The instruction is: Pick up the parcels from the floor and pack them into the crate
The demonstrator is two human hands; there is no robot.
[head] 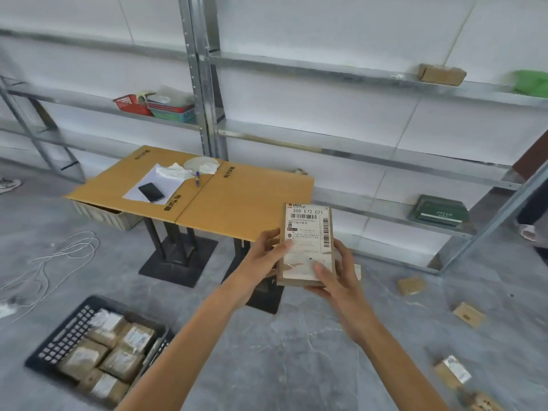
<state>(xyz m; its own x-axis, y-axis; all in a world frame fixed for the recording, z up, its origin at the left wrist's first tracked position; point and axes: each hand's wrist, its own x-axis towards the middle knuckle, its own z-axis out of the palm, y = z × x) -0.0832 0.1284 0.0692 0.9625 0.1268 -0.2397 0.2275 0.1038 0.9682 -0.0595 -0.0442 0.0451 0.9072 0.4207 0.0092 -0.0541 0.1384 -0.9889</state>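
Observation:
I hold a flat brown parcel with a white shipping label upright in front of me. My left hand grips its left edge and my right hand supports its lower right corner. A black plastic crate sits on the floor at the lower left, with several labelled brown parcels packed inside. More small parcels lie on the grey floor at the right: one, another, and a labelled one near the bottom edge.
A low table covered with cardboard stands ahead, carrying paper, a phone and a pen. Metal shelving lines the wall behind. White cable lies on the floor at the left. A person's foot is at the right.

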